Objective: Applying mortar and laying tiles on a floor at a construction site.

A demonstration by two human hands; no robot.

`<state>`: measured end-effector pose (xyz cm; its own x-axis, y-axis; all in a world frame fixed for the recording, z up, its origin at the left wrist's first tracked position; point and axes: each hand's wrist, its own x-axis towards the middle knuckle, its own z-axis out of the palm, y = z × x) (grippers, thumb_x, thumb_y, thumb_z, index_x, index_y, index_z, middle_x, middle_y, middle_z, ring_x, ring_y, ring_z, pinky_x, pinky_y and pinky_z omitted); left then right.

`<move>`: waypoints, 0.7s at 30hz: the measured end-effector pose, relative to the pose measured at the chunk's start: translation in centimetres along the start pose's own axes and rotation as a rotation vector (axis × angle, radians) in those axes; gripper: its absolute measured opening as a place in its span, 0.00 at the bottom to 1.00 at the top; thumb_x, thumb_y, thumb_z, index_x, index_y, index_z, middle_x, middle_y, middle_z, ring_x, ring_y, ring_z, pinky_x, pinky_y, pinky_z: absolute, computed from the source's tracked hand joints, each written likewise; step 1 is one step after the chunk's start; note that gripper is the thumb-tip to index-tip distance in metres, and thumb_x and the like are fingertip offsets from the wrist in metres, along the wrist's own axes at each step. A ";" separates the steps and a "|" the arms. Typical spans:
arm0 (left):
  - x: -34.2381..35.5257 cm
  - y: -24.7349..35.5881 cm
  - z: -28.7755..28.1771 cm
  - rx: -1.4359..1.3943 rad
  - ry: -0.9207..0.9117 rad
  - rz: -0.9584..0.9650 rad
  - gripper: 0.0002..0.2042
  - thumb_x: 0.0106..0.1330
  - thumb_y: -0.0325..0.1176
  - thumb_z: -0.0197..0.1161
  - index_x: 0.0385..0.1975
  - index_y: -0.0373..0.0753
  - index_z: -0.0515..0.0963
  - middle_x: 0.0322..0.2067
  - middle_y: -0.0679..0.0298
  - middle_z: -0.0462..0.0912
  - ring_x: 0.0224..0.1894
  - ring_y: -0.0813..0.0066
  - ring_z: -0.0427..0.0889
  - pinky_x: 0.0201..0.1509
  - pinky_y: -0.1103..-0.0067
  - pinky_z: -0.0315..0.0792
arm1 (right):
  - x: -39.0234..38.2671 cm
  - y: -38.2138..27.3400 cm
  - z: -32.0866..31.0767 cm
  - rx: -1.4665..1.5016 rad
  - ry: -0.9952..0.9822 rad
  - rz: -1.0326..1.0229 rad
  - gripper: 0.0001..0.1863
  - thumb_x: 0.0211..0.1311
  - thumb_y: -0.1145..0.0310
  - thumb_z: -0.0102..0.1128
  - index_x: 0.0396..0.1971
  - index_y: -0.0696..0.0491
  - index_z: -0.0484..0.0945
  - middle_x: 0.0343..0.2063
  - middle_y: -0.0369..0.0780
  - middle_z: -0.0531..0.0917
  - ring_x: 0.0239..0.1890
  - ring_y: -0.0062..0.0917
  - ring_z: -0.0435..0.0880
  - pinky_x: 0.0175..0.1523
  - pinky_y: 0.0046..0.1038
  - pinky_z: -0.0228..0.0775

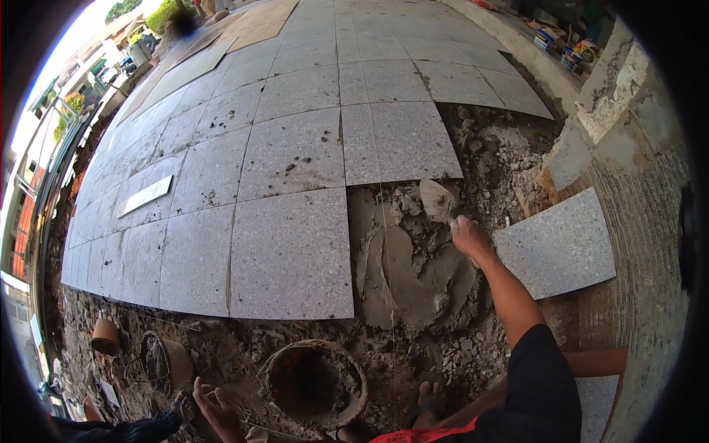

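Observation:
My right hand (469, 236) is closed round the handle of a pointed trowel (437, 198). The trowel's mortar-smeared blade is at the far end of a wet grey mortar bed (402, 280), close to the edge of a laid speckled tile (402, 144). The mortar is spread unevenly, with ridges and lumps, beside another large laid tile (292, 255). Down at the lower left my left hand (218, 413) is held with fingers apart and nothing visible in it. It is nearest to a round, dirt-crusted basin (362, 395) with a dark inside.
A loose speckled tile (557, 244) lies at the right by a rough concrete surface (639, 244). A bucket (179, 362) and small pot (105, 336) stand on rubble at the left. A thin string (385, 244) crosses the mortar. A tile strip (145, 196) lies on the laid floor.

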<state>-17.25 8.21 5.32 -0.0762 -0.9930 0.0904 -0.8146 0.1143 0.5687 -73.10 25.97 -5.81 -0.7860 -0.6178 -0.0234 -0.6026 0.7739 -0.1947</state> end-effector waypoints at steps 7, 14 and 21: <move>1.2 1.7 2.9 0.090 -0.124 0.166 0.20 0.58 0.24 0.49 0.52 0.41 0.61 0.34 0.59 0.65 0.33 0.68 0.68 0.38 0.74 0.65 | 4.2 -1.6 10.6 0.524 -0.280 0.165 0.16 0.59 0.59 0.40 0.36 0.56 0.68 0.24 0.43 0.74 0.19 0.32 0.74 0.24 0.32 0.69; 2.6 2.5 4.3 0.088 -0.164 0.343 0.22 0.54 0.19 0.48 0.51 0.40 0.61 0.35 0.57 0.64 0.30 0.66 0.67 0.34 0.75 0.65 | 5.7 -5.1 3.8 -0.193 -0.377 -0.072 0.14 0.58 0.63 0.40 0.37 0.54 0.70 0.36 0.48 0.76 0.42 0.43 0.75 0.43 0.39 0.67; 1.1 2.4 2.1 0.256 -0.135 0.396 0.23 0.51 0.17 0.49 0.50 0.40 0.63 0.35 0.56 0.65 0.36 0.62 0.68 0.41 0.73 0.64 | 6.6 -0.1 1.6 -0.267 -0.371 0.178 0.12 0.56 0.69 0.43 0.39 0.54 0.72 0.41 0.47 0.74 0.46 0.39 0.73 0.47 0.37 0.67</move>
<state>-20.50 7.38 5.12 -0.4690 -0.8716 0.1425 -0.8218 0.4898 0.2911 -78.02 21.56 -7.50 -0.8069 -0.4427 -0.3911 -0.5159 0.8506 0.1015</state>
